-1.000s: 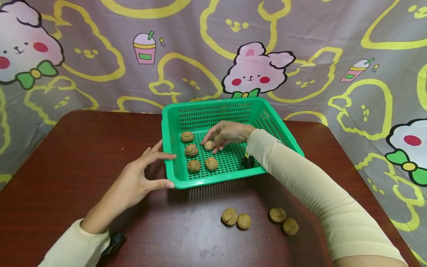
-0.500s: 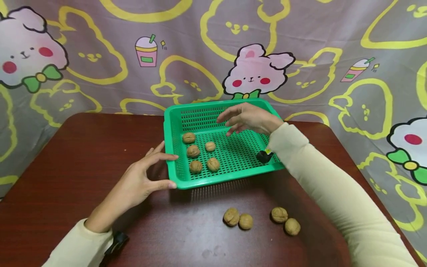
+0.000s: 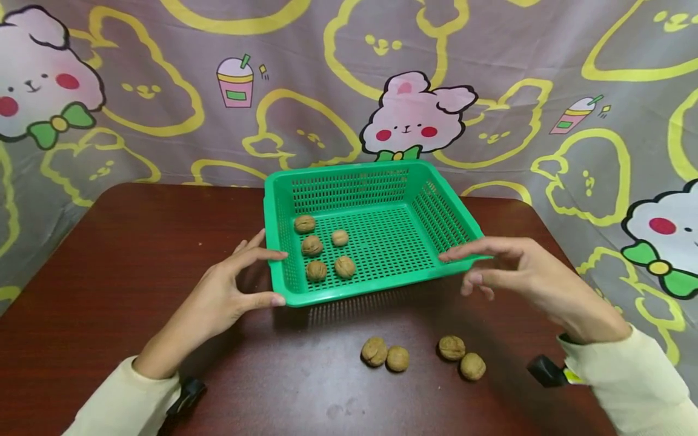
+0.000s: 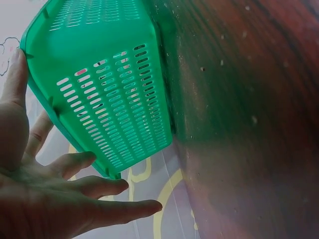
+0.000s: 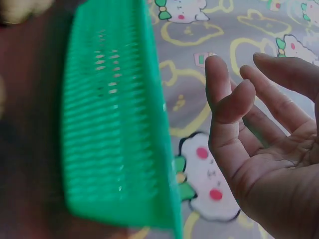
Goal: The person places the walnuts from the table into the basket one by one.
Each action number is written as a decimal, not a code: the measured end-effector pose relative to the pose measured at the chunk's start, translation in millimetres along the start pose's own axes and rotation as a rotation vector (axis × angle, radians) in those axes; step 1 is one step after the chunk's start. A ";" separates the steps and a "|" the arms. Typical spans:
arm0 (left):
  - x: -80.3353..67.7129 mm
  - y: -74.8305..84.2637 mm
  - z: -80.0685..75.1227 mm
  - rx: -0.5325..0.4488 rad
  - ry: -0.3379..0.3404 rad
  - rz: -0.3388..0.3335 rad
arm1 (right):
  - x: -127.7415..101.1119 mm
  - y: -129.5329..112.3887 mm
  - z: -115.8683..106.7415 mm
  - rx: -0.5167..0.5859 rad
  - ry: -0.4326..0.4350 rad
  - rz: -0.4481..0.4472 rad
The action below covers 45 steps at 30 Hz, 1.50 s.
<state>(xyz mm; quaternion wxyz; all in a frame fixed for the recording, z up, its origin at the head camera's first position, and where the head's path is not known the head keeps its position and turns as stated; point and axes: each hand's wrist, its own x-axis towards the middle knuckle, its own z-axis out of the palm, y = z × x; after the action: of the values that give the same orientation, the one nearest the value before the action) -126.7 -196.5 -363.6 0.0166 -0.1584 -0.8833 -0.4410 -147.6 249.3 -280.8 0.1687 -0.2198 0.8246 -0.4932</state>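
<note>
Head view: green perforated basket (image 3: 443,215) sat centre frame on the dark red table (image 3: 120,254). Left hand (image 3: 218,300) lay spread against the basket's left near corner, thumb and forefinger touching the rim, apparently steadying it. Right hand (image 3: 531,278) hovered just off the right rim, fingers loose, holding nothing. Five walnuts (image 3: 312,245) sat in the basket's left half; four more (image 3: 452,347) lay on the table, lower centre.

Left wrist view: fingers (image 4: 104,186) splayed wide beside the basket wall (image 4: 114,104).

Right wrist view: palm open, fingers (image 5: 234,107) relaxed, clear of the blurred basket (image 5: 114,124).

No legible writing; cartoon-rabbit backdrop (image 3: 414,118) only.
</note>
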 end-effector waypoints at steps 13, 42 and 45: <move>0.2 -0.2 -2.5 0.000 0.000 -0.005 | -83.9 92.7 26.6 0.233 -0.067 0.049; -0.6 1.3 -2.3 -0.007 -0.004 -0.008 | -99.7 122.1 83.4 0.484 0.207 0.320; 0.2 0.8 -1.8 -0.012 -0.008 -0.007 | -100.7 122.5 83.3 0.467 0.207 0.308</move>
<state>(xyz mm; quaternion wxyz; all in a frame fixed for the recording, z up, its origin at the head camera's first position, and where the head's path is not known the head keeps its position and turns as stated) -126.8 -197.4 -361.9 0.0105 -0.1570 -0.8812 -0.4457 -45.1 292.0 -421.3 0.2025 0.0044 0.7252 -0.6580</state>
